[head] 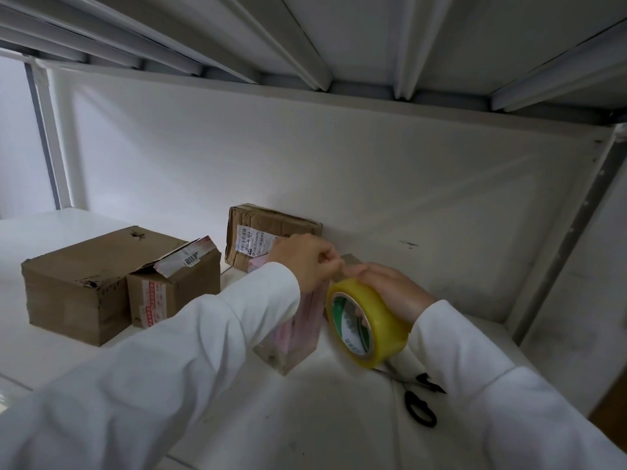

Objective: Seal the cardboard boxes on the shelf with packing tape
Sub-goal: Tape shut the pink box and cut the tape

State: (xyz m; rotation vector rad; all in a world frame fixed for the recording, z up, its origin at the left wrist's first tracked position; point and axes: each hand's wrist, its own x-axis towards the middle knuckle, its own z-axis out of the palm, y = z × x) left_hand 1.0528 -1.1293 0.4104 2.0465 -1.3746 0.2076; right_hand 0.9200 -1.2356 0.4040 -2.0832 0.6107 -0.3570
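Observation:
A yellow roll of packing tape (368, 325) with a green-printed core is held in my right hand (390, 288), fingers curled over its top. My left hand (307, 261) pinches the tape's free end just left of the roll. Under both hands stands a small cardboard box (291, 337) with pinkish print, partly hidden by my left sleeve. Farther back against the wall sits a taped box (271, 234) with a white label. At the left a large brown box (88, 276) lies beside a smaller box (176, 283) whose labelled flap stands up.
Black-handled scissors (420, 400) lie on the white shelf (305, 418) at my right, partly under the roll. The shelf above hangs low overhead. A grey upright post (559, 239) bounds the right side, and the white back wall is close behind the boxes.

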